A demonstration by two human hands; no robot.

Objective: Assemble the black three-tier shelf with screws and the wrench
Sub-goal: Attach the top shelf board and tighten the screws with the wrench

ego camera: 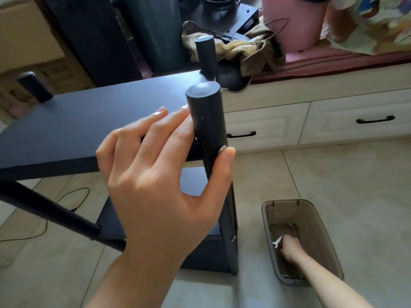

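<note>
Two hands at work, one on the shelf, one down in a bin. Left hand (155,174) at frame centre, fingers spread wide across the top board (77,121), thumb tip pressing a screw head (223,150) on the near post (206,130). It steadies the post and board, not wrapped round them. Right hand (289,247) at lower right reaches into the brown bin (329,252) on the floor, fingers curled around the small silver wrench (277,242), whose open end sticks out at the hand's left. Black shelf stands on the tile, filling left and centre of frame; lower tier (111,218) shows beneath the top board, a second post (205,56) behind near upper centre, a third post stub (33,85) at upper left.

Step in hand, likely: fetch the wrench to tighten the thumb-held screw. To do it well: keep the thumb on the screw so it stays seated and square in its hole, keep the board pushed snug against the post so the holes stay lined up, bring the wrench onto the head fully before turning, and swap thumb for wrench without letting the post swing. Tighten until firm only; risk is cross-threading if the post shifts. One small item (290,225) is left in the bin, possibly a screw, too small to tell.
</note>
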